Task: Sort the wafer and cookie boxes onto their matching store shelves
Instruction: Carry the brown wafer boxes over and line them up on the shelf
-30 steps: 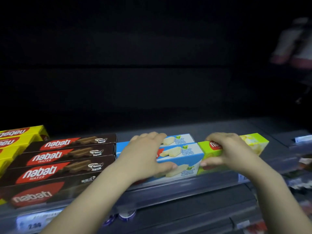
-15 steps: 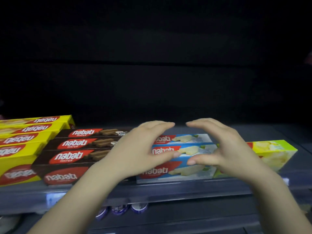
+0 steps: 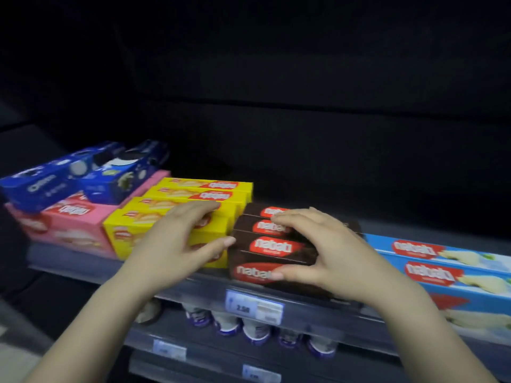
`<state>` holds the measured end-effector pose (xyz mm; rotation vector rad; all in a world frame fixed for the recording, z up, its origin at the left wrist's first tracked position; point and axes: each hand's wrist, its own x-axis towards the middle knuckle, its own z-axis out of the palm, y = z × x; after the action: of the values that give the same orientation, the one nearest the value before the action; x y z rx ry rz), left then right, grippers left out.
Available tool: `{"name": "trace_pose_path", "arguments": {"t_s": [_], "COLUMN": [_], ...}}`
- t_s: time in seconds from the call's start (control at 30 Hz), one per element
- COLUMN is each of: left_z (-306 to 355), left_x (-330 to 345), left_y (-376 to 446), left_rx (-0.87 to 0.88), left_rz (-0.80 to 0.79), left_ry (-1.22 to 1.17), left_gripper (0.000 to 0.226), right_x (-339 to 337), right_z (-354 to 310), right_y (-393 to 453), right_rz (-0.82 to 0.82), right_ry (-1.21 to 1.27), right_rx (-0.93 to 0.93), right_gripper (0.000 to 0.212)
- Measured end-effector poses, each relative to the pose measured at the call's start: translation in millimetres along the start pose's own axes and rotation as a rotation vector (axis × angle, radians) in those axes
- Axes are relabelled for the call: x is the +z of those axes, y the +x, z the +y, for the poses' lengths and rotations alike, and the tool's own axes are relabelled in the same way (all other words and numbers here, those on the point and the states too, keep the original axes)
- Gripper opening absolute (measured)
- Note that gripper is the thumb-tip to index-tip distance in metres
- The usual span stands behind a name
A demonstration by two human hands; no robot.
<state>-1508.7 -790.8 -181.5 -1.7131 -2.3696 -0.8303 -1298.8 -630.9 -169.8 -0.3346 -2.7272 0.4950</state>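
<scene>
On the grey store shelf point(image 3: 193, 286), two bare hands work at the rows of Nabati wafer boxes. The left hand point(image 3: 177, 244) lies on the stack of yellow wafer boxes point(image 3: 177, 214), fingers fairly straight on top and the thumb reaching toward the brown ones. It looks like it presses the yellow stack to keep it from sliding. The right hand point(image 3: 312, 250) wraps around the stack of brown chocolate wafer boxes point(image 3: 271, 250), fingers curled over the top and the thumb hooked under the front box. I think it is pushing or squaring these boxes so they sit straight next to the yellow ones.

Each colour has its own spot. Pink wafer boxes point(image 3: 66, 225) sit at the far left, and two blue Oreo cookie boxes point(image 3: 83, 178) lie slanted on top of them, which looks like the wrong place. Light blue wafer boxes point(image 3: 442, 269) lie to the right of the brown stack.

A white price tag point(image 3: 254, 305) hangs on the shelf's front edge. Below, small round cups point(image 3: 249, 327) stand in a row on a lower shelf. The back of the shelf is very dark, and nothing can be made out there.
</scene>
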Motion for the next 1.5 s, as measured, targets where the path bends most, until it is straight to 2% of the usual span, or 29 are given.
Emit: {"name": "trace_pose_path", "arguments": {"t_s": [0.23, 0.33, 0.43, 0.53, 0.63, 0.77, 0.93, 1.03, 1.2, 1.33, 1.5], "left_z": [-77.9, -97.4, -106.1, -117.4, -123.7, -127.8, -129.2, -130.4, -133.8, -131.0, -127.2], "left_x": [-35.0, -43.5, -46.0, -46.4, -44.9, -49.6, -46.9, -48.3, -52.0, -61.1, -54.7], "left_y": [-2.9, 12.5, 31.4, 44.9, 51.8, 60.9, 70.3, 69.9, 66.3, 63.1, 47.9], "left_rx": [-0.065, -0.042, 0.007, 0.033, 0.066, 0.122, 0.096, 0.139, 0.191, 0.248, 0.246], "left_rz": [-0.040, -0.170, -0.357, -0.508, -0.574, -0.553, -0.684, -0.727, -0.665, -0.676, -0.638], "left_ry": [0.040, 0.064, 0.109, 0.160, 0.228, 0.210, 0.211, 0.267, 0.209, 0.244, 0.308], "left_gripper": [0.108, 0.115, 0.118, 0.123, 0.123, 0.120, 0.128, 0.129, 0.123, 0.118, 0.119], "right_x": [41.6, 54.4, 58.0, 63.7, 68.2, 64.2, 49.0, 49.1, 59.6, 53.4, 50.9], "right_z": [-61.0, -72.8, -70.8, -68.5, -65.8, -68.1, -62.2, -52.5, -45.9, -49.0, -39.8], "right_y": [78.9, 111.2, 140.7, 161.8, 168.8, 170.5, 183.0, 193.2, 195.2, 188.7, 185.5], "right_rz": [-0.094, -0.191, -0.356, -0.460, -0.523, -0.463, -0.380, -0.407, -0.415, -0.445, -0.461], "right_ry": [-0.115, -0.198, -0.260, -0.235, -0.200, -0.202, -0.126, -0.118, -0.082, 0.026, 0.110], "right_rx": [-0.019, 0.049, 0.191, 0.319, 0.408, 0.418, 0.436, 0.497, 0.499, 0.447, 0.423], "right_gripper": [0.100, 0.114, 0.134, 0.136, 0.134, 0.131, 0.108, 0.107, 0.102, 0.081, 0.070]}}
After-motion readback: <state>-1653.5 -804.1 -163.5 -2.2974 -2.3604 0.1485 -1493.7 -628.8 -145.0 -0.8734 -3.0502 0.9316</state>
